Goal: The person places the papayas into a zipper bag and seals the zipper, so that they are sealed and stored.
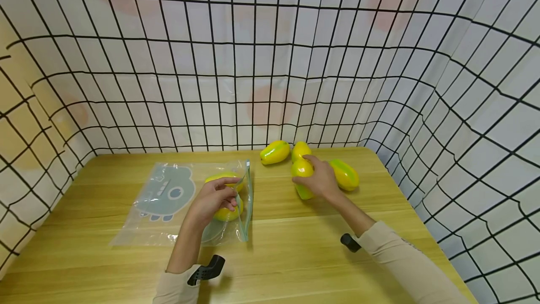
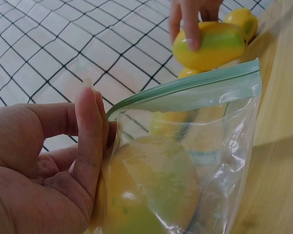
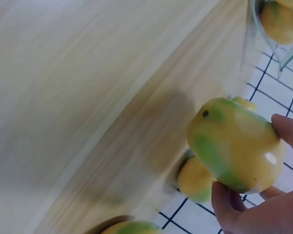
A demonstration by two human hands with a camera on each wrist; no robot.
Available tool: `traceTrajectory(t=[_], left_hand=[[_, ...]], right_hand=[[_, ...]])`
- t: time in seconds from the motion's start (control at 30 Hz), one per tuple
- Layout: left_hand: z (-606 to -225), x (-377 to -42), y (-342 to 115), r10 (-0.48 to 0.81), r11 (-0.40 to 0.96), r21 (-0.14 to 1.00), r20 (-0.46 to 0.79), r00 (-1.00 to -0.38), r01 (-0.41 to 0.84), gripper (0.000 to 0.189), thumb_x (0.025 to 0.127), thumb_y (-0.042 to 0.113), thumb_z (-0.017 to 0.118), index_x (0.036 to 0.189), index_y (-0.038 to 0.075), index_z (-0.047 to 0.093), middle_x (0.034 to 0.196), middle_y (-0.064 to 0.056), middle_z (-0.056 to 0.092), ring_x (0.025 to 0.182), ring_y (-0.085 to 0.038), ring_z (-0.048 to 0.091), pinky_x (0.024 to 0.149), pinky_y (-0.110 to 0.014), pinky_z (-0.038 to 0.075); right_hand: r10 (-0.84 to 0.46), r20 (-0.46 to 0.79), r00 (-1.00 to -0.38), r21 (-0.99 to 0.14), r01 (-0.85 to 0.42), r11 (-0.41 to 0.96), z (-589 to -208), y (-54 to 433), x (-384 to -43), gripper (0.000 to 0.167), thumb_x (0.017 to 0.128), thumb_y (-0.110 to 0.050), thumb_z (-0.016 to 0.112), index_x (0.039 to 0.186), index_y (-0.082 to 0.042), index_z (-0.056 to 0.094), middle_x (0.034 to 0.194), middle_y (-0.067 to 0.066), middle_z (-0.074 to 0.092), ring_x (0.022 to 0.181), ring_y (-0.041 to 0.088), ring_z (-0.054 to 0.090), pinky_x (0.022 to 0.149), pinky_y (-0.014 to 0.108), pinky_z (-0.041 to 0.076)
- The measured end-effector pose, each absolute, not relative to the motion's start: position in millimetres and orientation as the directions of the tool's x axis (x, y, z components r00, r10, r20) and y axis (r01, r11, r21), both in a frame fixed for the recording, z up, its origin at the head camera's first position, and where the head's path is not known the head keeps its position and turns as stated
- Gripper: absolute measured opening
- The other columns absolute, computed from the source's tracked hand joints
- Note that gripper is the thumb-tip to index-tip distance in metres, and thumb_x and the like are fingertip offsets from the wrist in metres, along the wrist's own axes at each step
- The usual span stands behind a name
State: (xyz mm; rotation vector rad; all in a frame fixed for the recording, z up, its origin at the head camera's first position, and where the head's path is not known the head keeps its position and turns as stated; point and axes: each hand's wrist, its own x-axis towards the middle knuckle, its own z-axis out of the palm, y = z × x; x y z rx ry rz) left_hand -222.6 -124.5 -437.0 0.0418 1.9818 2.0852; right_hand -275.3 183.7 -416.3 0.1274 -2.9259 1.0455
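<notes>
My left hand (image 1: 211,203) pinches the open edge of a clear zip bag (image 1: 249,201) with a green zip strip, lying on its side on the table. Two yellow-green mangoes (image 1: 228,212) are inside the bag, partly behind the left fingers. To the right of the bag, my right hand (image 1: 320,179) grips another mango (image 3: 234,146) between thumb and fingers. In the right wrist view this mango is held above the wood, with a dark spot at one end. The left wrist view shows the zip side of the bag parted next to the fingertips.
Around the right hand lie more mangoes: one at the back (image 1: 275,152), one just behind the held one (image 1: 301,149), one to the right (image 1: 346,175). White cloth walls with a black grid (image 1: 236,60) border the wooden table (image 1: 287,257) at the back and sides.
</notes>
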Motion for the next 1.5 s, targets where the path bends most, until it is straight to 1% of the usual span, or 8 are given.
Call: traceTrajectory(t=[0.17, 0.37, 0.6, 0.93, 1.2, 1.3, 1.43, 1.5], left_hand=[[-437, -222, -124, 0.217, -0.022, 0.987, -0.152, -0.964, -0.161, 0.043, 0.097, -0.001, 0.055, 0.14, -0.003, 0.055, 0.08, -0.009, 0.061, 0.062, -0.012, 0.061, 0.057, -0.02, 0.057], [-437, -222, -124, 0.217, -0.025, 0.987, -0.151, -0.965, -0.16, 0.043, 0.098, -0.001, 0.055, 0.14, -0.003, 0.054, 0.077, -0.008, 0.061, 0.061, -0.012, 0.06, 0.057, -0.02, 0.057], [-437, -223, -125, 0.231, -0.019, 0.988, -0.142, -0.963, -0.15, 0.043, 0.098, -0.002, 0.053, 0.141, -0.006, 0.052, 0.075, -0.007, 0.061, 0.06, -0.011, 0.06, 0.057, -0.019, 0.057], [-437, -223, -125, 0.233, -0.029, 0.986, -0.151, -0.961, -0.162, 0.043, 0.098, -0.002, 0.053, 0.141, -0.007, 0.052, 0.075, -0.006, 0.06, 0.059, -0.01, 0.059, 0.057, -0.019, 0.057], [-437, -224, -125, 0.232, -0.029, 0.985, -0.156, -0.96, -0.167, 0.044, 0.098, -0.002, 0.053, 0.141, -0.007, 0.052, 0.075, -0.006, 0.06, 0.058, -0.01, 0.059, 0.057, -0.02, 0.057], [-437, -224, -124, 0.229, -0.029, 0.985, -0.16, -0.96, -0.171, 0.044, 0.098, -0.002, 0.053, 0.141, -0.007, 0.052, 0.075, -0.006, 0.06, 0.058, -0.01, 0.059, 0.057, -0.02, 0.058], [-438, -224, -124, 0.225, -0.035, 0.984, -0.165, -0.96, -0.177, 0.044, 0.097, -0.002, 0.053, 0.141, -0.007, 0.052, 0.075, -0.006, 0.06, 0.057, -0.01, 0.059, 0.057, -0.021, 0.058], [-438, -224, -124, 0.224, -0.038, 0.983, -0.166, -0.96, -0.179, 0.044, 0.097, -0.002, 0.054, 0.141, -0.007, 0.052, 0.075, -0.006, 0.06, 0.057, -0.01, 0.059, 0.057, -0.021, 0.058]], right_hand=[[-0.083, 0.049, -0.995, -0.631, -0.095, 0.77, -413, 178, -273, 0.081, 0.082, -0.036, 0.081, 0.151, -0.013, 0.047, 0.138, 0.023, 0.054, 0.124, 0.038, 0.049, 0.101, 0.054, 0.048], [-0.102, 0.021, -0.995, -0.648, -0.092, 0.756, -404, 170, -266, 0.081, 0.081, -0.037, 0.081, 0.152, -0.016, 0.047, 0.136, 0.023, 0.051, 0.121, 0.037, 0.046, 0.098, 0.053, 0.05], [-0.128, 0.046, -0.991, -0.665, -0.126, 0.736, -399, 160, -262, 0.074, 0.081, -0.034, 0.083, 0.147, -0.017, 0.053, 0.13, 0.021, 0.053, 0.117, 0.035, 0.044, 0.091, 0.051, 0.052], [-0.161, 0.089, -0.983, -0.681, -0.178, 0.71, -399, 152, -259, 0.072, 0.078, -0.03, 0.085, 0.142, -0.014, 0.054, 0.136, 0.017, 0.058, 0.12, 0.036, 0.057, 0.096, 0.052, 0.054], [-0.161, 0.056, -0.985, -0.719, -0.152, 0.678, -401, 145, -257, 0.075, 0.078, -0.03, 0.086, 0.142, -0.014, 0.051, 0.137, 0.015, 0.06, 0.12, 0.033, 0.06, 0.099, 0.05, 0.053], [-0.162, 0.035, -0.986, -0.741, -0.134, 0.658, -402, 142, -256, 0.074, 0.077, -0.029, 0.087, 0.14, -0.015, 0.051, 0.133, 0.015, 0.061, 0.114, 0.031, 0.061, 0.095, 0.047, 0.054], [-0.173, 0.007, -0.985, -0.771, -0.115, 0.627, -404, 136, -254, 0.072, 0.076, -0.029, 0.087, 0.137, -0.016, 0.051, 0.124, 0.015, 0.063, 0.104, 0.028, 0.061, 0.084, 0.039, 0.054], [-0.18, 0.001, -0.984, -0.784, -0.112, 0.61, -405, 133, -254, 0.07, 0.076, -0.029, 0.087, 0.135, -0.016, 0.052, 0.122, 0.014, 0.064, 0.103, 0.027, 0.061, 0.081, 0.036, 0.054]])
